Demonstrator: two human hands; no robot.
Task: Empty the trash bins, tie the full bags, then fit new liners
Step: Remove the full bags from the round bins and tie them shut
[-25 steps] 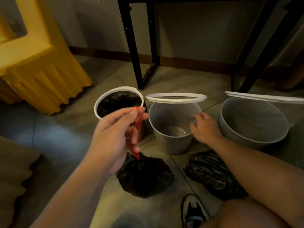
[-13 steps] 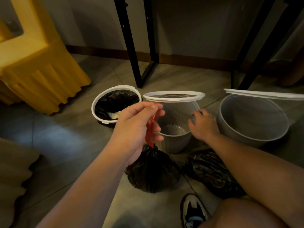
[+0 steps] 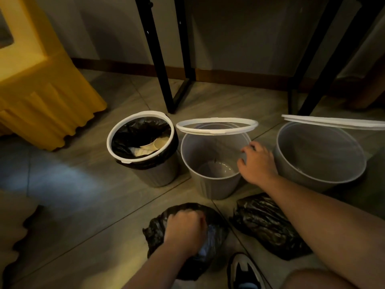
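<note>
The bag [image 3: 217, 226] sits on the floor [image 3: 83, 205] at 6 o'clock. The left hand [image 3: 185, 232] is curled over its gathered top, probably to keep it closed. A second bag [image 3: 268, 226] lies just beside it at 3 o'clock. Well apart, the right hand [image 3: 258, 163] hooks the rim of the middle bin [image 3: 210, 184], likely steadying it for a liner. Its ring [image 3: 216, 127] is tipped up. The left bin [image 3: 154, 174], at 10 o'clock, is not yet emptied.

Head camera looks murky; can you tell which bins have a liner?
Head view: dim, warm light, edges bent by the wide lens, left hand on the bag slightly blurred. Readable enough: left bin has a black liner with trash; middle bin and right bin are bare.
</note>
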